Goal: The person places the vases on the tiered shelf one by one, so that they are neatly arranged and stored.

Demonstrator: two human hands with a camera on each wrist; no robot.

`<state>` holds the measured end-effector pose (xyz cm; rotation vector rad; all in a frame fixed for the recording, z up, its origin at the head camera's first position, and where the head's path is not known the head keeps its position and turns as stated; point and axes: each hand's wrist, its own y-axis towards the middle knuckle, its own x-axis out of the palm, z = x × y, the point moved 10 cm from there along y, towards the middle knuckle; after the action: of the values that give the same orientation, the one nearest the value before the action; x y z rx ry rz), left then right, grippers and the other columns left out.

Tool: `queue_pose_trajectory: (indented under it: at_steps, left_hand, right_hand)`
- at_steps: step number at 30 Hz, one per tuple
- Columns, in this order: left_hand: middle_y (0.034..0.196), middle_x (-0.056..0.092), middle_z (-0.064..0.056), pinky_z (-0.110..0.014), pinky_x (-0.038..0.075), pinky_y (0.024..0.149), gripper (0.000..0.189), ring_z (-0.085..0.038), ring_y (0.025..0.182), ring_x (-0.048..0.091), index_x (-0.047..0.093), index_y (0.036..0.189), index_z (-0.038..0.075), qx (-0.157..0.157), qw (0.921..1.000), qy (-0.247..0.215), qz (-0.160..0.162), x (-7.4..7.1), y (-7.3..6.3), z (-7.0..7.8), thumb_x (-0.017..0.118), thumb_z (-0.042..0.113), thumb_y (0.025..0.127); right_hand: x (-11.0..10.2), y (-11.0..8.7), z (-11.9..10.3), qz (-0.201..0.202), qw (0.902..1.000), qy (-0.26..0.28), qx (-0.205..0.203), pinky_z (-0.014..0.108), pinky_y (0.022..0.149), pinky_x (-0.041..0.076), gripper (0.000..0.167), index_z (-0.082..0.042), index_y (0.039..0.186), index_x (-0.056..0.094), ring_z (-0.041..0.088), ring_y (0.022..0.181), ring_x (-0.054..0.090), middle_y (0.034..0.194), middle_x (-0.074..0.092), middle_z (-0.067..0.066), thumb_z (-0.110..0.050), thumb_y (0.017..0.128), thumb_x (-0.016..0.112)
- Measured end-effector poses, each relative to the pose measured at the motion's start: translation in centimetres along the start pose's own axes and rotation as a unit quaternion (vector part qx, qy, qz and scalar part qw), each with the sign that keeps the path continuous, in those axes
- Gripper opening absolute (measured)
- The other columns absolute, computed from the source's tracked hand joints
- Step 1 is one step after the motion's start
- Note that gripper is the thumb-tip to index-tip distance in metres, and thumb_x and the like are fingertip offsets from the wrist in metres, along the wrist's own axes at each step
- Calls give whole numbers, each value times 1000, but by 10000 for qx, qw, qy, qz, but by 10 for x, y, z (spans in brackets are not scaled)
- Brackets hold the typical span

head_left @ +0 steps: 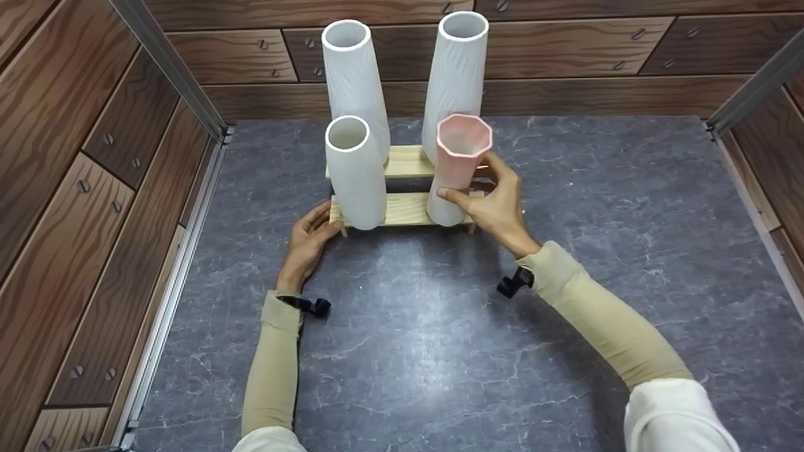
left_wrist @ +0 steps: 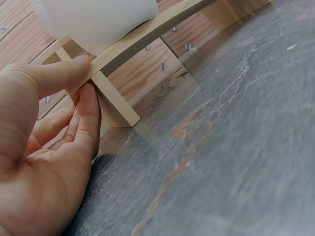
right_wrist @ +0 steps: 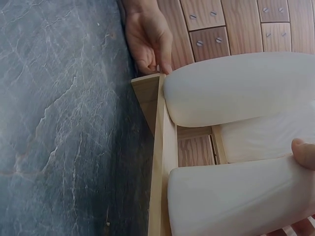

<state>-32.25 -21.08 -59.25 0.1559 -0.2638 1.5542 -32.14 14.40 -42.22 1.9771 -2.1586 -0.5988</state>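
Note:
A two-step light-wood stand (head_left: pixel 405 210) bears several vases. My right hand (head_left: pixel 502 201) grips a vase with a pink octagonal rim fading to white (head_left: pixel 456 172) on the right of the front step; its thumb is on the near side, fingers behind. In the right wrist view this vase (right_wrist: pixel 236 196) stands with its base at the step. My left hand (head_left: pixel 308 238) pinches the left end of the front step, thumb on top and fingers beneath beside the leg (left_wrist: pixel 115 98). Close to that thumb stands a plain white vase (head_left: pixel 358 182).
On the rear step are two taller textured white vases, one left (head_left: pixel 356 75) and one right (head_left: pixel 455 75). The stand sits on a grey marbled tabletop (head_left: pixel 402 339) near the back wood-patterned wall (head_left: pixel 565 50). Metal rails (head_left: pixel 182 263) edge the sides.

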Motion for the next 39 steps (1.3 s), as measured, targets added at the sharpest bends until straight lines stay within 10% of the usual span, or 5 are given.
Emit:
queue_pose_trajectory:
  at_steps: [7,39]
  left_hand:
    - [154,51,-28,-23,58,98,65,-22,129,60,45,157,-8,-5,10000,-67,17,2,0,1,72,-6,98]
    - [155,50,-28,-23,58,97,64,-19,124,63,44,157,-8,-11,9999,-45,105,0,2,-2,69,-9,98]
  right_hand:
    - [4,2,5,-32,10000,37,-43,48,82,66,66,-3,124,74,23,93,71,104,74,13,-13,67,105]
    - [3,4,12,-48,9997,-246,-16,38,79,66,71,0,131,70,29,93,72,108,75,20,-7,68,103]
